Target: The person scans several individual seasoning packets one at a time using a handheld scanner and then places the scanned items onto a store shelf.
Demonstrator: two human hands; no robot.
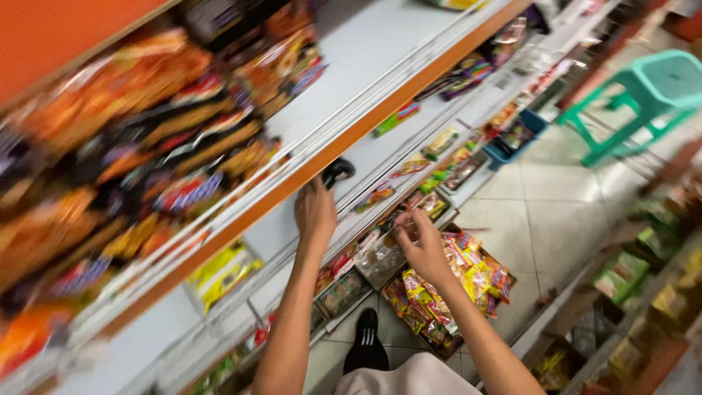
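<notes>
My left hand [315, 212] closes around 1 small dark packet [338, 171] at the orange edge of the shelf [365, 51], a light, crinkly, slippery thing I judge best pinched by its body, while my right hand [423, 245] hangs half-curled and seemingly empty above the box of snack packs [468, 274].

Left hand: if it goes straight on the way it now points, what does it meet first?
Most likely the small black object lying at the orange edge of the shelf. The left hand points up toward it, and its fingertips are already at or very near it. The picture is blurred, so contact and depth are unclear.
</notes>
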